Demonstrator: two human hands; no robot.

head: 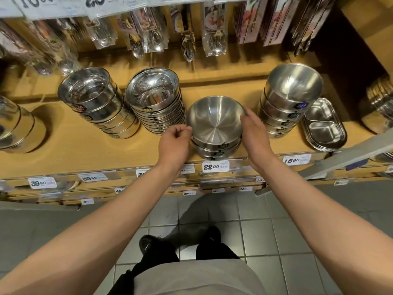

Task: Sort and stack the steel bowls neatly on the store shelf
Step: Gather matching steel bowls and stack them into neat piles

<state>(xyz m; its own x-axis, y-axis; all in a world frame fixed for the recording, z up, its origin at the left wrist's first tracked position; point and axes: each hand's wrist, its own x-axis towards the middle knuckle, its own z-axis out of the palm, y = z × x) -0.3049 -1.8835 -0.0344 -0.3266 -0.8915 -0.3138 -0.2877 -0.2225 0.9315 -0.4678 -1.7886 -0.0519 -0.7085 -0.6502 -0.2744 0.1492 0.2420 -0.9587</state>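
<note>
I've got both hands on the short stack of brushed steel bowls (214, 124) at the front of the wooden shelf (70, 145), directly ahead of me and between my forearms. My left hand (174, 143) sits at the stack's left rim with the fingers curled nearly closed, pinching or just touching the top bowl's edge; I can't quite tell which from this angle. My right hand (253, 130) is flatter, fingers spread along the right rim, steadying it. The stack stands upright, mouths up, so the two hands bracket it about evenly. The taller stack of matching bowls (291, 96) stands near on the right, closer to my right hand, and I judge that's where these belong. The polished bowl stack (155, 99) sits just left.
</note>
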